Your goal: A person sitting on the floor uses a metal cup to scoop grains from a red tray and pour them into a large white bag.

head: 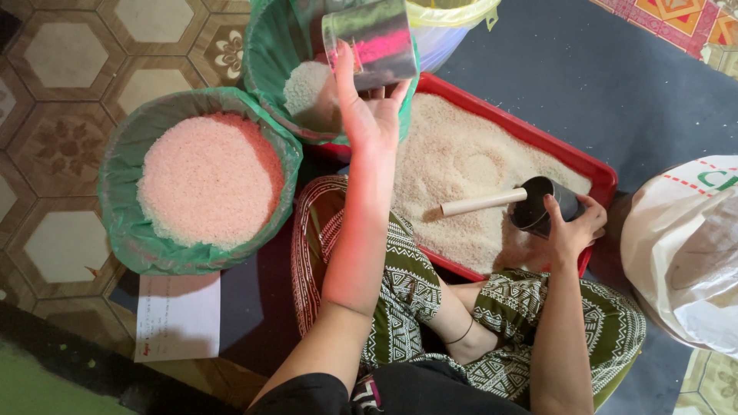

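- The right hand (573, 227) is gripping a dark cup (542, 204) with a wooden stick (483, 203) in it, over the red tray (596, 170) of rice.
- The left hand (371, 115) is gripping a shiny metal cup (371, 40), tipping it over a green-lined basket (269, 46) of rice.
- Another green-lined basket (123, 223) is sitting just beside it.

The tray (592, 165) is red. The bag (123, 223) around the rice (211, 177) is green, and this rice looks pinkish white. The trousers (407, 284) are green with white zigzag pattern. The floor tiles (65, 58) are brown and beige hexagons.
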